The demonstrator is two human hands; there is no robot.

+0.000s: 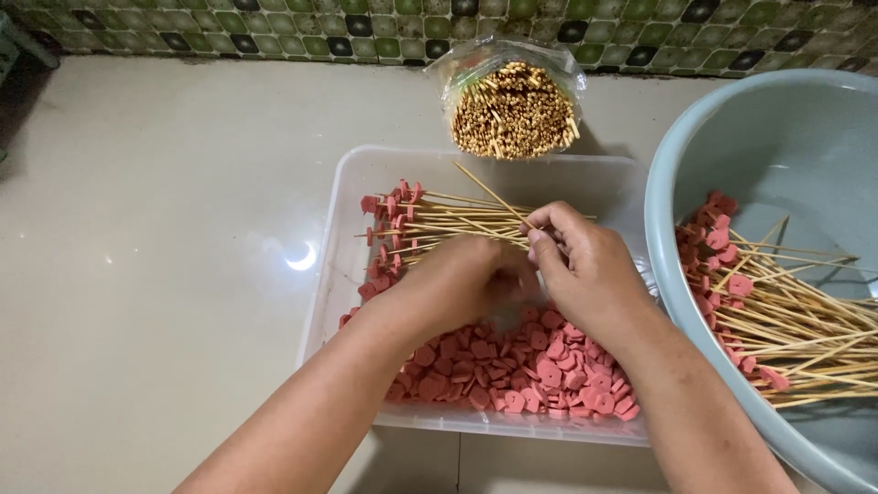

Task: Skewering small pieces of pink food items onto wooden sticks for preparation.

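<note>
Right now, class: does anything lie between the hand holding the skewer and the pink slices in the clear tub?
Nothing visible does. The right hand pinches a bamboo skewer directly above the pink slices; the left hand works alongside in the clear tub, not blocking.

Skewer bundle (514, 110) stands behind the tray (340, 229); basin (722, 137) sits right.

A pale, glossy desk (155, 274) carries a clear plastic tub (340, 265); behind the tub stands a bag of bamboo skewers (512, 110), and right of the tub sits a light-blue basin (777, 137).
</note>
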